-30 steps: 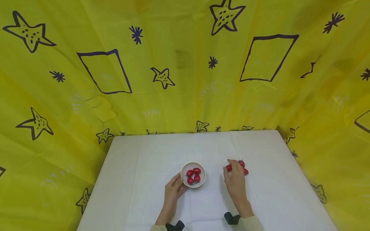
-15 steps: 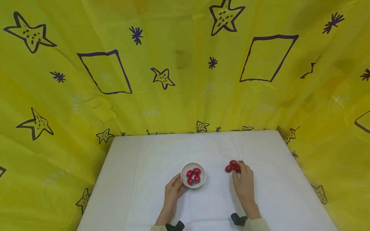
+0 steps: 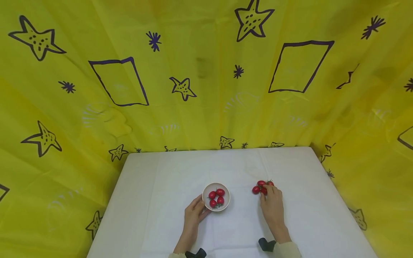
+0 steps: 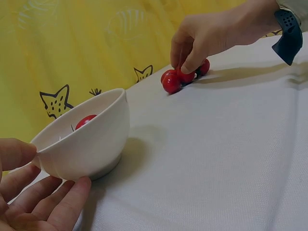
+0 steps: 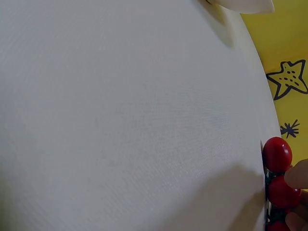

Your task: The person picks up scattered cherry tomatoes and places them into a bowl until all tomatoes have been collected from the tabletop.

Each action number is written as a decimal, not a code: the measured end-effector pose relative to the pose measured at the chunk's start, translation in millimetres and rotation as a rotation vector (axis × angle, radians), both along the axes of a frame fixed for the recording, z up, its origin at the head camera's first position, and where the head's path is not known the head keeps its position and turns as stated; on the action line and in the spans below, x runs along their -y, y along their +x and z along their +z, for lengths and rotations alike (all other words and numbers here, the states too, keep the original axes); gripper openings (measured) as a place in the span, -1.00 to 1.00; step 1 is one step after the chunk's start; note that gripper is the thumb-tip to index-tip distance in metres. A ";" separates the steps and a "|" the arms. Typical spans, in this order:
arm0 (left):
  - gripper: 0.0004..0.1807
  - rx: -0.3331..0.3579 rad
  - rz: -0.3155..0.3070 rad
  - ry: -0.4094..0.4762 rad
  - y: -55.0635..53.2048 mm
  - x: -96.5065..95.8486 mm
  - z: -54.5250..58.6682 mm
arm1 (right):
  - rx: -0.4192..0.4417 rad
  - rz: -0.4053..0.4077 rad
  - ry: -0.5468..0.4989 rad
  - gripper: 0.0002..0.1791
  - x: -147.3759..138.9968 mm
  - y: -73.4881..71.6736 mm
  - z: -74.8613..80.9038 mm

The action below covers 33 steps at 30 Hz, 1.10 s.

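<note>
In the head view my left hand holds a small white bowl at its left side. The left wrist view shows the thumb on the rim and fingertips low against the wall of the bowl. Several red cherry tomatoes with green stems lie inside it. To the right, my right hand reaches into a cluster of cherry tomatoes on the table. Its thumb and fingers pinch one cherry tomato, partly hidden by them. In the right wrist view fingertips touch that tomato.
A white cloth covers the table. Behind it and on both sides hangs a yellow curtain with dark star drawings. Dark straps sit on both wrists.
My right hand has shifted right across the cluster, and its fingers have come onto one cherry tomato. My left hand and the bowl stay in place.
</note>
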State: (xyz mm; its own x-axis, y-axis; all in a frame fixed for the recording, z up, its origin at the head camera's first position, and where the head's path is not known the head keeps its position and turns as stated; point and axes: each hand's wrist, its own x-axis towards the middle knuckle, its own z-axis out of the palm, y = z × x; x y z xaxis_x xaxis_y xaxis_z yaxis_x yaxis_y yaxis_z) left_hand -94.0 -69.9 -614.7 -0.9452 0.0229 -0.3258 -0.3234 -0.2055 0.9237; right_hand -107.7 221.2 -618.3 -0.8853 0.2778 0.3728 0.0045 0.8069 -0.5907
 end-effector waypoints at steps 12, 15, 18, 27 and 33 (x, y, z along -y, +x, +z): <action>-0.41 0.002 -0.006 0.002 -1.7 0.9 -0.2 | 0.025 0.012 0.008 -0.68 0.1 4.2 -3.9; -0.42 0.006 -0.007 0.003 -1.5 0.5 0.5 | 0.013 0.014 0.012 -0.67 -0.1 5.0 -5.6; -0.42 0.001 -0.010 -0.001 -1.3 0.3 0.6 | -0.015 0.016 0.008 -0.66 -0.6 6.4 -6.9; -0.42 0.001 -0.002 0.006 0.2 0.6 1.0 | -0.056 0.014 -0.018 -0.63 1.4 10.8 -7.3; -0.43 -0.001 -0.007 0.007 -0.2 0.7 -0.7 | -0.015 -0.002 -0.078 -0.64 4.8 11.1 -2.8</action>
State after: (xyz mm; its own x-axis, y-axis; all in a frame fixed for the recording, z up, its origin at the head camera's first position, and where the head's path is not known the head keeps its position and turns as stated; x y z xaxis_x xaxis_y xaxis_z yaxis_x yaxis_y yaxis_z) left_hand -94.2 -70.6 -615.4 -0.9452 0.0316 -0.3248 -0.3241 -0.2093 0.9226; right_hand -96.5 216.4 -621.1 -0.8792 0.3079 0.3637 -0.0038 0.7587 -0.6515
